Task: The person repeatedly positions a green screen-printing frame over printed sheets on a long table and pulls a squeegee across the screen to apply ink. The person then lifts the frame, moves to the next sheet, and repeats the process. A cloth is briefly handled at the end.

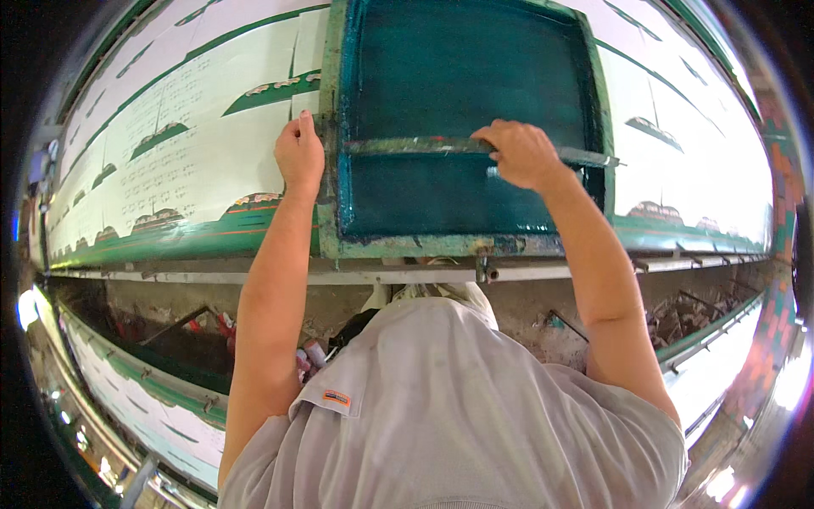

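Note:
A screen-printing frame [604, 119] with worn green sides lies on the table, its mesh [458, 76] coated in dark teal ink. A long, narrow squeegee [407, 146] stretches across the mesh from side to side, its right end over the frame's rail. My right hand [521, 154] is closed around the squeegee, right of its middle. My left hand [300, 154] is closed beside the frame's left rail, thumb pointing away from me. What its fingers hold, if anything, is hidden. Wet ink shines near the frame's near edge.
White printed fabric [203, 119] with green bands and dark motifs covers the long table on both sides. A metal rail [356, 273] with a small clamp [484, 270] runs along the table's near edge. Behind me stands another printed table [144, 390]; bottles [315, 351] sit low at my left.

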### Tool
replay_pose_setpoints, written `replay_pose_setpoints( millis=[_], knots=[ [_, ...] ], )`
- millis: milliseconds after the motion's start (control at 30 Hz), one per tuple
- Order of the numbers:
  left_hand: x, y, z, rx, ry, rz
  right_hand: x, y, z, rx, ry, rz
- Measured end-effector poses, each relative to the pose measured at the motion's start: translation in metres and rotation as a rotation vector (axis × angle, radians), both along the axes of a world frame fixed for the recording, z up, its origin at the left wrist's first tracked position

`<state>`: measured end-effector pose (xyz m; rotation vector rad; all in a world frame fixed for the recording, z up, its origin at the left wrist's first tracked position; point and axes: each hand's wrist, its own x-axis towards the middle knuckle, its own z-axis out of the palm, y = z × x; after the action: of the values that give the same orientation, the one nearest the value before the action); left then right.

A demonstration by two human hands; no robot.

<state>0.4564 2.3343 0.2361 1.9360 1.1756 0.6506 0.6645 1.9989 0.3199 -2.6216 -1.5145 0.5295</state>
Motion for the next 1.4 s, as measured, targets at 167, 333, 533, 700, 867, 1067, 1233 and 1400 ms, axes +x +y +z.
replay_pose_setpoints(
  millis=[167, 333, 533, 700, 867, 1067, 1233, 1400],
  knots=[
    [-0.001, 0.001, -0.006, 0.065, -0.026, -0.022, -0.081, -0.044, 0.006, 0.004, 0.042, -0.020],
    [0.004, 0.006, -0.010, 0.112, -0.031, -0.047, -0.119, -0.068, -0.011, 0.095, -0.136, 0.013],
    [0.005, 0.012, -0.025, 0.307, 0.013, -0.030, -0.135, -0.086, -0.016, 0.217, -0.063, 0.010],
    [0.009, 0.017, -0.025, 0.334, 0.185, -0.042, -0.134, -0.103, -0.021, 0.350, -0.031, 0.064],
    [0.012, -0.002, -0.011, 0.417, 0.397, 0.071, -0.104, -0.165, -0.024, 0.713, 0.253, 0.166],
    [0.027, -0.025, 0.013, 0.384, 0.715, 0.204, -0.023, -0.263, -0.024, 0.879, 0.039, -0.353],
    [0.028, -0.024, 0.011, 0.408, 0.745, 0.232, 0.037, -0.291, -0.047, 0.603, -0.023, -0.666],
    [0.016, -0.002, -0.007, 0.405, 0.650, 0.171, 0.067, -0.270, -0.056, 0.459, 0.145, -0.818]
  ],
)
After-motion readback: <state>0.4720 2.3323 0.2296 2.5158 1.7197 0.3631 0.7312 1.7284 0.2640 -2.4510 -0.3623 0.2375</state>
